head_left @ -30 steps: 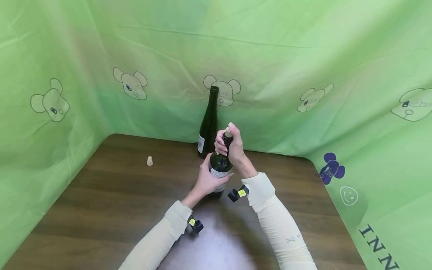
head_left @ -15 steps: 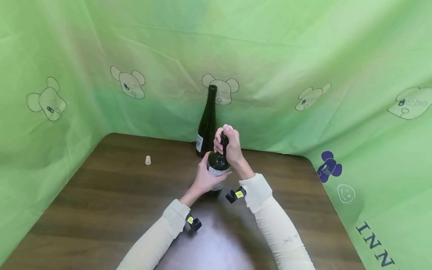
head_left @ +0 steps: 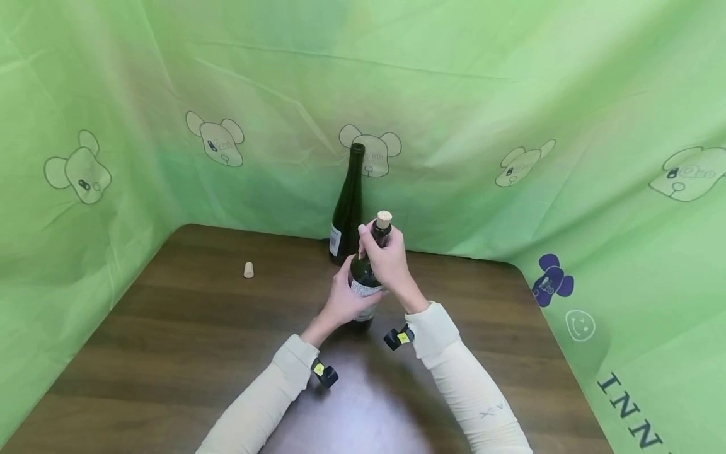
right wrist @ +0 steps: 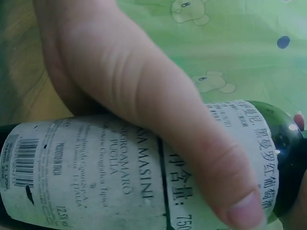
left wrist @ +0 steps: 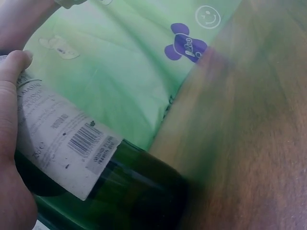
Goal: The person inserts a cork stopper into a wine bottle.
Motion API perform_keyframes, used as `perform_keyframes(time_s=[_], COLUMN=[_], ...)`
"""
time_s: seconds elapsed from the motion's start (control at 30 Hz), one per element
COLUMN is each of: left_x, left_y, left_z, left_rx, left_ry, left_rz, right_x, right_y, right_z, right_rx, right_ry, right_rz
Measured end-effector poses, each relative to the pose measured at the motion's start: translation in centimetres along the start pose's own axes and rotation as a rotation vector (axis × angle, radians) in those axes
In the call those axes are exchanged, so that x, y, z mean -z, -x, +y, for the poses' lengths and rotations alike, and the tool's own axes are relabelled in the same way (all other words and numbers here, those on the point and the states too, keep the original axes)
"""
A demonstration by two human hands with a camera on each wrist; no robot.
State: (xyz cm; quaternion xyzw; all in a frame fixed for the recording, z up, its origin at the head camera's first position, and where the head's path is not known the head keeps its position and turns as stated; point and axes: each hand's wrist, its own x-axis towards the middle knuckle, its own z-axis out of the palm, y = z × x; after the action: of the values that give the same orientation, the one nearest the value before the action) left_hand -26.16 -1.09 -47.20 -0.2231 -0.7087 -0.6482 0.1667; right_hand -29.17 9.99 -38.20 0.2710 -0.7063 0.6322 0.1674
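A dark green wine bottle with a printed white label is between both hands. My left hand grips its body, thumb lying across the label in the right wrist view. Around the neck curls my right hand, its thumb lowered along the near side. A pale cork sits in the bottle's mouth, its upper part showing above the rim. In the left wrist view the bottle's base is seen by the wooden tabletop; I cannot tell if it touches.
Behind the hands stands a taller green bottle with no cork in its mouth. A second cork stands on the wooden table to the left. Green printed cloth hangs around the table's back and sides.
The right thumb was on top of the cork; it has come off and moved down to the neck, uncovering the cork. The left hand keeps its hold on the bottle.
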Motion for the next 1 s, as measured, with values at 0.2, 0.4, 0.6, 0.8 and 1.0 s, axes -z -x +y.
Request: perform_keyframes(time_s=[0.2,0.4,0.6,0.8,1.0], left_x=[1.1,2.4,2.7,3.0,4.3], left_y=[-0.7,-1.0,-1.3,-1.1,-1.5], left_z=[-3.2,-3.9,-4.2,-4.5,-4.6], left_rx=[0.102,0.137,0.112,0.118,0.111], left_ry=[-0.069,-0.21,-0.267,-0.313,-0.404], left_rz=[-0.125,-0.24,-0.286,-0.34,-0.388], right_x=[-0.3,0.4,2.1,3.7,5.3], right_y=[-0.7,-2.4,-4.6,-7.1,-9.5], right_z=[1.3,0.2,1.1,4.6,8.1], right_rx=[0.057,0.032,-0.001,-0.028,-0.05], right_ry=[0.057,0.103,0.142,0.168,0.187], right_rz=[0.082,0.148,0.245,0.314,0.357])
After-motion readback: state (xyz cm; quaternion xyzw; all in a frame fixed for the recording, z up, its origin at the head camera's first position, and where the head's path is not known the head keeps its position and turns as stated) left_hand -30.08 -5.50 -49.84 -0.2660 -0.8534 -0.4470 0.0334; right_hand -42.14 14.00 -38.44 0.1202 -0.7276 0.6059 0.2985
